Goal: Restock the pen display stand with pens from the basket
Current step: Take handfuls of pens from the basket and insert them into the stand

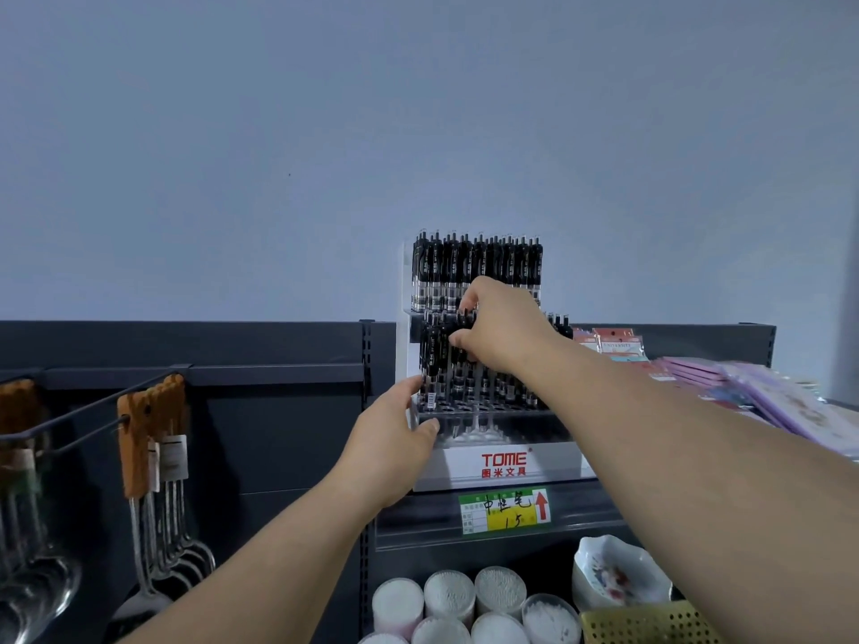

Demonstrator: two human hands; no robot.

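With the pen display stand (553,462) gripped at its left edge by the left hand (395,441), tightly packed middle-tier pens (437,360) pinched by the right hand (504,327) may be dislodged.

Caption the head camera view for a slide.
Restocking: left hand holds the pen stand; right hand pinches middle-tier pens.

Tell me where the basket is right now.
Head view, bottom right corner: the gold perforated basket sits right of the cotton-swab tubs and just below the white dish.
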